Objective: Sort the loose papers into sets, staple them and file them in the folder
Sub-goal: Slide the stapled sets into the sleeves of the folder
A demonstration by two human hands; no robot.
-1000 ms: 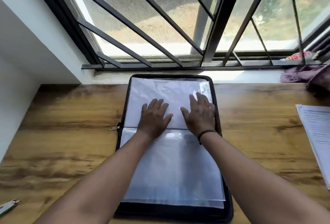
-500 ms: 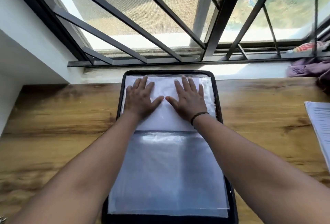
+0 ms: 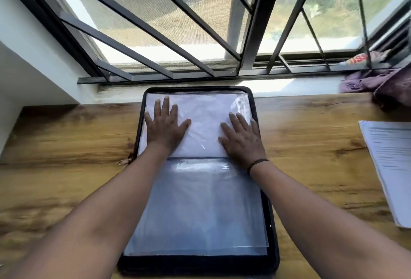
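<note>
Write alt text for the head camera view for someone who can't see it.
Both hands, left hand and right hand, press flat on white paper in the far half of an open black zip folder on a wooden desk under a barred window; a printed paper stack lies at right.

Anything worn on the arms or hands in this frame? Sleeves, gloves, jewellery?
No sleeves or gloves: both forearms are bare. The right hand has a thin dark band round its wrist. The left hand wears nothing visible; no rings show.
</note>
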